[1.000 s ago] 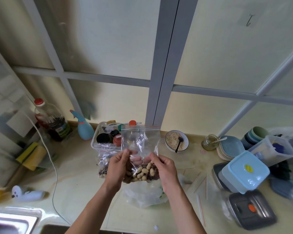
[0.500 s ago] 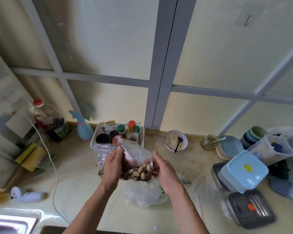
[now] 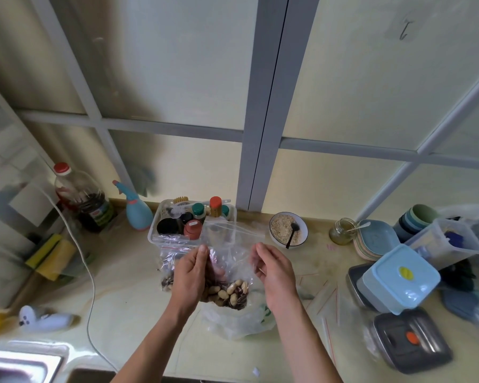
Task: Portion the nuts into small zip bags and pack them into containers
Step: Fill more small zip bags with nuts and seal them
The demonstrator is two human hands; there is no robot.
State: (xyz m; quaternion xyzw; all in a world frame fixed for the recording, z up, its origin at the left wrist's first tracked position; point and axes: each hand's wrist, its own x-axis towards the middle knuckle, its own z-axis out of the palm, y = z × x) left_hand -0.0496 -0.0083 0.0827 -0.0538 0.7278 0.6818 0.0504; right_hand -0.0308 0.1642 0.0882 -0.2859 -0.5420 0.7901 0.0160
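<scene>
Head view, hands: I see my left hand (image 3: 192, 275) gripping the left side of a small zip bag (image 3: 227, 261), fingers curled round the plastic, thumb and fingertips up near its upper edge.
Head view, right hand: my right hand (image 3: 274, 268) sits at the bag's right side with fingers bent; the clear film blurs there, so I cannot tell whether it pinches the bag or only lies against it.
Task thing: the zip bag is held above the counter (image 3: 127, 294), between my hands, its mouth toward the window.
Nuts: pale nuts (image 3: 227, 291) mixed with dark pieces fill the bag's bottom, low between my wrists.
Under the bag: a larger white plastic bag (image 3: 238, 319) lies crumpled on the counter, with a green mark I cannot read.
Spare bags: empty zip bags (image 3: 327, 302) with red strips lie flat to the right.
Containers: a pale blue lidded box (image 3: 398, 280) with a yellow spot sits on a grey tray; a grey box (image 3: 409, 338) with an orange tab lies nearer me.
Behind: a clear basket (image 3: 163, 236) of small jars, a bowl (image 3: 288, 229) holding crumbs and a dark spoon.
Labels: the dark bottle (image 3: 80, 200) with a red cap carries a green label, its writing too small to read.
</scene>
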